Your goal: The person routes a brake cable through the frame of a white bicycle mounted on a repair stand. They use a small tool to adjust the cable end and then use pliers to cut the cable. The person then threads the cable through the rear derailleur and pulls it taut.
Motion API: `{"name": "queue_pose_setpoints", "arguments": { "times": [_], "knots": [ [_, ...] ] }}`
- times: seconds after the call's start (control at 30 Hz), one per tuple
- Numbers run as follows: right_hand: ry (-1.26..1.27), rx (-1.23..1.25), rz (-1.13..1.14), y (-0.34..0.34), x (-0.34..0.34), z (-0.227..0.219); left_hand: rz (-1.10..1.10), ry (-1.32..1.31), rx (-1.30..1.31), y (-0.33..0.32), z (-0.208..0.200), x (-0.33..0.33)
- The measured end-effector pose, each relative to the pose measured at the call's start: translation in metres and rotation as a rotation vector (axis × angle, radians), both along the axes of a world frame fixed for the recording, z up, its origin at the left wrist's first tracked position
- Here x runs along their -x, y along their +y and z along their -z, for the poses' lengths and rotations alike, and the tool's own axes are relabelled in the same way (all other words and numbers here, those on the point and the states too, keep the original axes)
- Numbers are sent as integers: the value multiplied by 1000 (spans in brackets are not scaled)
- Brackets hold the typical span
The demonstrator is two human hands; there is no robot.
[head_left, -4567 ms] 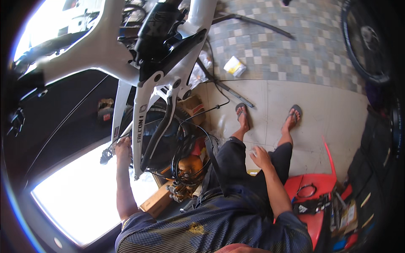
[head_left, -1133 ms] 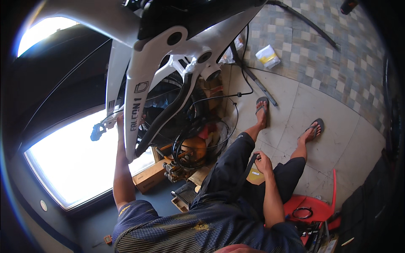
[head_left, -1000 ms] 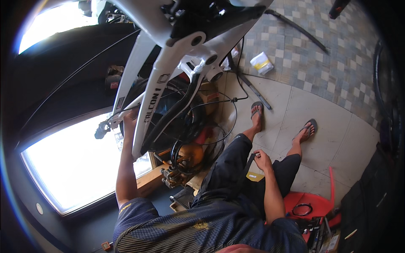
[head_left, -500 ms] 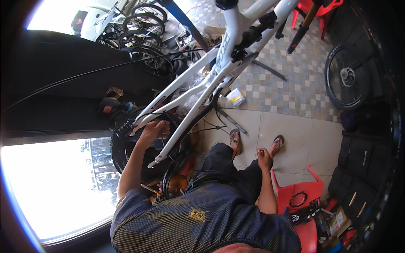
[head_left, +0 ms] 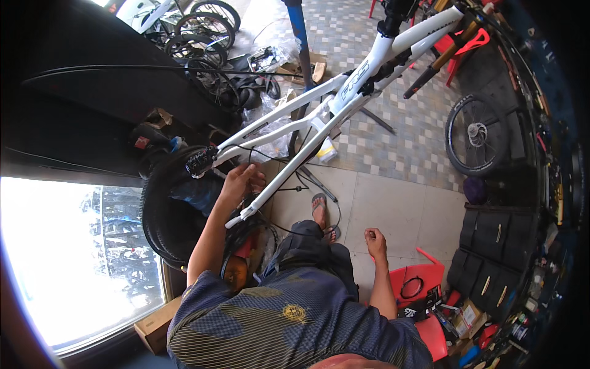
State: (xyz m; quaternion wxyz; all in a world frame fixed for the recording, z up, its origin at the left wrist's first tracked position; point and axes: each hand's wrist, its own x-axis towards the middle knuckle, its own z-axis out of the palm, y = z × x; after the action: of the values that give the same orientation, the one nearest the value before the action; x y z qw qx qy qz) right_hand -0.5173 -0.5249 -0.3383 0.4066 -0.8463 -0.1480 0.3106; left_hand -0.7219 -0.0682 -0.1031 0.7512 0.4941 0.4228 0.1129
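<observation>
A white bicycle frame [head_left: 366,77] slants across the upper middle, its rear stays reaching down to the left. My left hand [head_left: 242,182] is between the ends of those stays with fingers curled together; whatever they hold, if anything, is hidden. A thin black cable [head_left: 253,149] loops by its fingertips. At the end of the upper stay sits a black mechanical part [head_left: 201,162]. My right hand [head_left: 375,243] is held apart from the frame, over the pale floor tiles, its fingers closed. I cannot make out anything in it.
Black tires [head_left: 155,212] lie under the stay ends. A red chair [head_left: 424,277] holding tools and a black ring is to my right. A bicycle wheel [head_left: 476,134] leans at the far right. A blue stand post [head_left: 298,34] rises behind the frame; several wheels stand far left.
The view has shifted, and the frame appears farther right. My right hand has moved away from my leg, out over the tiles. My left hand stays between the stays, fingers still curled.
</observation>
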Motion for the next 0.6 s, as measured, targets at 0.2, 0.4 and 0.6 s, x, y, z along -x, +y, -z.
{"name": "queue_pose_setpoints", "arguments": {
  "times": [0.2,0.4,0.6],
  "knots": [
    [-30,26,-6,-22,27,-8,-6,9,-119,-4,-11,18],
    [-2,109,-114,-34,61,-8,-15,45,-175,-11,-6,54],
    [30,141,-83,-30,74,-14,-36,41,-176,-5,0,75]
  ]
}}
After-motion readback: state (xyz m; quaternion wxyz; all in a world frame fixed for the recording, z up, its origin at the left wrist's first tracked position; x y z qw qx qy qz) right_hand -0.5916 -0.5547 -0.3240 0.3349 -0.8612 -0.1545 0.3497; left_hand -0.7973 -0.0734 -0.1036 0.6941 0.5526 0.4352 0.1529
